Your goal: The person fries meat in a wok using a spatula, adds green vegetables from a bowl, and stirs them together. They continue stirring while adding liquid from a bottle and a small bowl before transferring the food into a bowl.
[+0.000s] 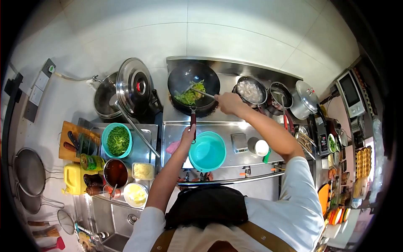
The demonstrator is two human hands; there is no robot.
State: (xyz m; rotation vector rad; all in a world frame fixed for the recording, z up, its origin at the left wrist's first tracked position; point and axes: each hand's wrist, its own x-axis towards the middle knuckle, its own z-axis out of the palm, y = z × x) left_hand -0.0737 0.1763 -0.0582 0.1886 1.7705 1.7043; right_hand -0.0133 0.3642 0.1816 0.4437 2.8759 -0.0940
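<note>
My left hand (188, 133) is closed around the handle (193, 119) of a black wok (176, 80) on the stove. In my right hand (228, 103) is a long-handled metal spatula (204, 92) reaching into the wok. Its head is among chopped green vegetables (188, 98), so its shape is partly hidden. A turquoise bowl (208, 152) stands just below the wok handle, beside my left hand. A pink cloth (172, 147) lies partly behind my left forearm.
Right of the wok sit a pot of pale food (250, 91), another pan (280, 105) and a pressure cooker (303, 100). At left are a large lidded pot (107, 98), a bowl of chopped greens (118, 141), a pot of dark sauce (116, 173) and a sink (103, 214).
</note>
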